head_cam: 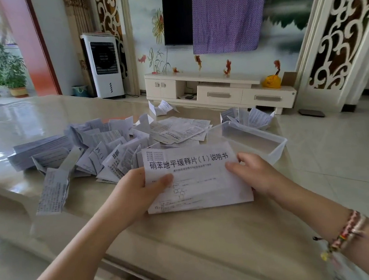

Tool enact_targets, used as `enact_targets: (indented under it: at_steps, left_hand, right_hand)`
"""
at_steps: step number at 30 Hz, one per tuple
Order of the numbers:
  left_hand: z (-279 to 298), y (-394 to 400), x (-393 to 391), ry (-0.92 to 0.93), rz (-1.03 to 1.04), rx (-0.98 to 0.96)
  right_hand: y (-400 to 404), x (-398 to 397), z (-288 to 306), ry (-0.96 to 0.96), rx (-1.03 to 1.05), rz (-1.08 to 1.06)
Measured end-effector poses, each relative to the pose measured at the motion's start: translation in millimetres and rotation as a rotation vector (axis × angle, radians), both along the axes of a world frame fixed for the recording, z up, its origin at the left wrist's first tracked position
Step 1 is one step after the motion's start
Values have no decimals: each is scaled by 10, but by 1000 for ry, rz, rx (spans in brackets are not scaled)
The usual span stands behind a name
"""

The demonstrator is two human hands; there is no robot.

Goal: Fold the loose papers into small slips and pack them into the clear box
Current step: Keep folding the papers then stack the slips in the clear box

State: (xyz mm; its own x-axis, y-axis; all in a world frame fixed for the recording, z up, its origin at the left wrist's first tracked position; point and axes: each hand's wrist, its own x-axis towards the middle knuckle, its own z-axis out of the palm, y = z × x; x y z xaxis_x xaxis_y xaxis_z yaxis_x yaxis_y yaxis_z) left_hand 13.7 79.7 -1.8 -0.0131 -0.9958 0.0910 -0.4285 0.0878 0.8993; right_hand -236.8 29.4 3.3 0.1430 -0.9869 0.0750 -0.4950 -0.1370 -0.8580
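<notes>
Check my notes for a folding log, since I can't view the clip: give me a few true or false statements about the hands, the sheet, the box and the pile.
1. Both hands, left hand and right hand, hold one printed sheet. True.
2. The clear box sits left of the held sheet. False: it lies to the right, beyond the right hand.
3. A pile of loose papers covers the table beyond the left hand. True.
4. The near end of the box is packed full. False: it looks empty there; papers show only at its far end.
5. The right wrist wears a braided bracelet. True.
</notes>
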Motion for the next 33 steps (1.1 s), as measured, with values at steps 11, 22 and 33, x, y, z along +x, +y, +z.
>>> enact_targets:
  at_steps: [11,22,33]
  left_hand:
    - [-12,-118,-221,-736,360,-13]
    - [-18,-141,-273,-1094,243,-27]
    - [-23,-148,-317,-1257,305,-73]
  right_hand:
    - [-232,160,7,716,-83,-58]
    - [-216,183,-69,817,-206,-122]
    - [-235,224,-44,945,-196,-81]
